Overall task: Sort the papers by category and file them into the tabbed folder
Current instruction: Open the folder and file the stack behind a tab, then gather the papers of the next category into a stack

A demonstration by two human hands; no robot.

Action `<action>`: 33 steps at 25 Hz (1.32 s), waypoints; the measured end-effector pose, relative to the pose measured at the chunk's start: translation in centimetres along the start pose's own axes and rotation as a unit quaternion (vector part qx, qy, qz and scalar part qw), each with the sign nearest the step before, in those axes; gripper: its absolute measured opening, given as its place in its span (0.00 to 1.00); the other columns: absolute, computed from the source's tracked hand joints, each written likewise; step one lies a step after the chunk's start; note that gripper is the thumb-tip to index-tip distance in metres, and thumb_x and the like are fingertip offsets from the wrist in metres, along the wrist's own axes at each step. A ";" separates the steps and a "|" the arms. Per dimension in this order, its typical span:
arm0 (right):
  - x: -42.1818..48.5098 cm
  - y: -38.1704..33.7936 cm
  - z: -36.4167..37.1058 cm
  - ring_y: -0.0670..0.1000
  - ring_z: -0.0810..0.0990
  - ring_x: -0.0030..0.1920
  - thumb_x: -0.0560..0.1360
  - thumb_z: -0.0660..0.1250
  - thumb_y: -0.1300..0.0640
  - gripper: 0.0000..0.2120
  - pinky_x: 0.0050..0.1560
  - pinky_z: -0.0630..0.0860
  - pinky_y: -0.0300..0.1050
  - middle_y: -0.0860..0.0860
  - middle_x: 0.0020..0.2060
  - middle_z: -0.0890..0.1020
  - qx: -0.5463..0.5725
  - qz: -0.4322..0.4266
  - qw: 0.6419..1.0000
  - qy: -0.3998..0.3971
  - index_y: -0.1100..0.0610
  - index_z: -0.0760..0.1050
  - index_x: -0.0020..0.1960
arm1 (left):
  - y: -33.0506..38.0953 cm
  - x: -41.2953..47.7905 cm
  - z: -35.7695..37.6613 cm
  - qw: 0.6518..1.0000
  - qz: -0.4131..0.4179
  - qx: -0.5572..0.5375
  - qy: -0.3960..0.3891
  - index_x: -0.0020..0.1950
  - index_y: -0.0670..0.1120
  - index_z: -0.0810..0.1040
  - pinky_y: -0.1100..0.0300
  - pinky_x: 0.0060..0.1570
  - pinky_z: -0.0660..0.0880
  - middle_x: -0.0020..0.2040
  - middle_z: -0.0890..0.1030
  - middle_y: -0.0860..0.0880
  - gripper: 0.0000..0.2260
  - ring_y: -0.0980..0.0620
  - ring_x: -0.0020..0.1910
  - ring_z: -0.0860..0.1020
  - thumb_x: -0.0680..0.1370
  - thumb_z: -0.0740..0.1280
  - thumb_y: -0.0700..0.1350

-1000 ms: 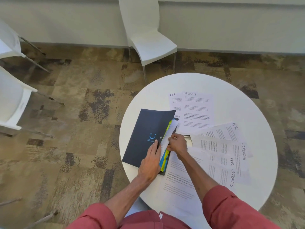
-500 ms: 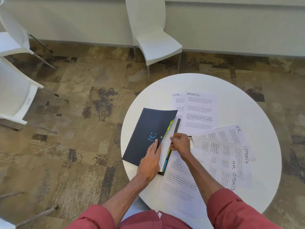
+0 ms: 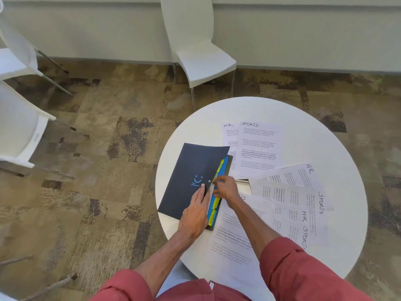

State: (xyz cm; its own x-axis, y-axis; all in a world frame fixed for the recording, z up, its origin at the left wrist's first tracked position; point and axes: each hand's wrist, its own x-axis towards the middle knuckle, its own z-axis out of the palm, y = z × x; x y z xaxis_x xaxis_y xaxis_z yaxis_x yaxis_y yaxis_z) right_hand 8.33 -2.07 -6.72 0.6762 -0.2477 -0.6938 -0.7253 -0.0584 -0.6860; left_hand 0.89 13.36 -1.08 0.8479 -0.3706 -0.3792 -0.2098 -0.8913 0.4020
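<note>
This looks like an office meeting or break room. A round white counter [image 3: 303,118] stands on patchy brown and tan commercial carpet [image 3: 97,170], with plain white moulded chairs on thin metal legs around it: one chair [image 3: 195,51] against the pale wall [image 3: 303,29], others [image 3: 17,131] at the left. Printed sheets headed "HR" [image 3: 227,135] and "SPORTS" [image 3: 258,148] and a dark tabbed folder [image 3: 188,177] lie on the counter, which fits paperwork done at a workplace.
</note>
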 end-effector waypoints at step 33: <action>-8.6 14.8 -18.4 0.54 0.85 0.39 0.78 0.71 0.64 0.15 0.36 0.83 0.48 0.60 0.52 0.84 0.039 0.056 0.995 0.070 0.59 0.75 0.63 | 3.8 -2.7 12.9 0.971 0.090 0.162 -0.154 0.88 0.50 0.44 0.42 0.83 0.56 0.88 0.41 0.43 0.49 0.40 0.87 0.46 0.77 0.73 0.47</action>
State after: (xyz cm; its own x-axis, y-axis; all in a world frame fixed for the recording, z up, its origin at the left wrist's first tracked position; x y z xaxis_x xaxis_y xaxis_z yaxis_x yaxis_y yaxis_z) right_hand -10.61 -18.56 -6.92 0.5624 -0.3808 -0.7340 -0.7798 0.0509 -0.6239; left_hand -8.48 7.59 -9.24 0.6084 -0.5436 -0.5782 -0.5246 -0.8222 0.2209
